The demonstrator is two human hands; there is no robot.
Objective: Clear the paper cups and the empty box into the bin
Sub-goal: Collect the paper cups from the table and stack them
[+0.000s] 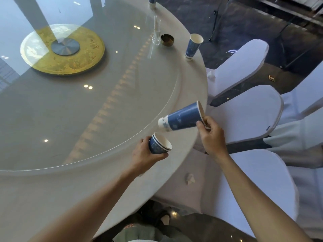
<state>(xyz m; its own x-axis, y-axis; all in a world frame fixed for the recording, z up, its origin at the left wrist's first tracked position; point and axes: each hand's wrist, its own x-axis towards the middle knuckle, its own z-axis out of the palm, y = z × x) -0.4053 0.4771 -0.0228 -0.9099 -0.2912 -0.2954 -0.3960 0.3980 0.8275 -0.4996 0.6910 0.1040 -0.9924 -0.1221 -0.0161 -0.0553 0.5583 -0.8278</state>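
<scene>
My left hand grips a blue paper cup, apparently two nested ones, mouth up and tilted right, over the table's near edge. My right hand pinches the rim of another blue paper cup, held on its side with its base pointing left, just above the left-hand cup. A third blue cup stands upright near the table's right edge. A fourth cup is partly cut off at the top. No box or bin shows.
The round white table carries a glass turntable with a gold disc at its centre. A clear glass and a dark ashtray stand near the far cup. White-covered chairs crowd the right side.
</scene>
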